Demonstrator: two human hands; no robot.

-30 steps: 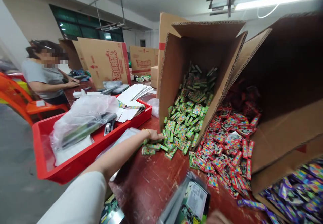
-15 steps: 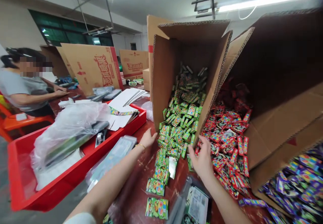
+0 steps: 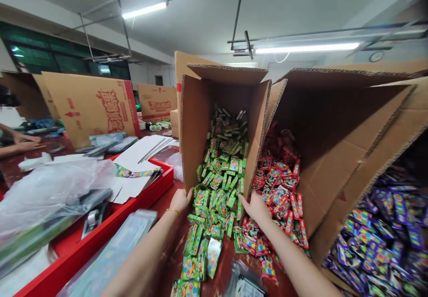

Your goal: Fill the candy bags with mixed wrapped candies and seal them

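Note:
An open cardboard box (image 3: 194,132) lies on its side, with green candy packets (image 3: 220,190) spilling from its mouth onto the dark red table. My left hand (image 3: 180,200) is closed at the box's lower left edge, its fingers partly hidden. At the lower right edge, my right hand (image 3: 256,205) grips the box wall, thumb on the inner side near the green packets. Red packets (image 3: 279,185) lie just right of that hand, and some are beside its wrist. A white-backed packet (image 3: 213,257) rests among the green ones in front.
A red tray (image 3: 133,210) with plastic bags and paper stands at left. Purple packets (image 3: 377,239) fill the right side beside a large carton (image 3: 337,172). Printed cartons (image 3: 90,109) and another person's hand (image 3: 26,143) are at the far left.
The view has tilted up and turned right. Both hands have closed onto the box's lower edges. More red packets lie in front, near my right wrist.

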